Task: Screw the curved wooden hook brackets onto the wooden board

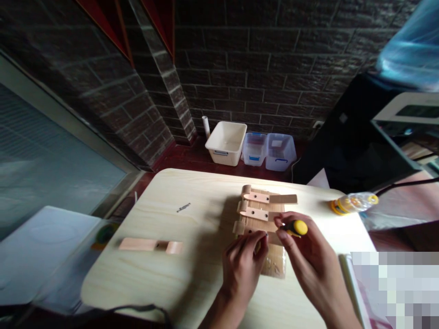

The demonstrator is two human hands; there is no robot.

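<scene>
My right hand (308, 246) is closed around a screwdriver (297, 227) with a yellow and black handle, held above the wooden board (274, 265). My left hand (242, 260) pinches a small dark screw (266, 234) between thumb and forefinger, over the nearest of three wooden hook pieces on the board. The far hook piece (257, 197) and the middle hook piece (256, 213) lie across the board, each showing two dark spots like screw heads. My fingers partly cover the nearest hook piece (240, 227).
A loose wooden hook piece (137, 244) lies at the table's left, with small dark metal screws (183, 208) behind it. A bottle with yellow parts (355, 203) rests at the right edge. Beyond the table (164, 192) stand a cream bin (226, 155) and two clear bins on the floor.
</scene>
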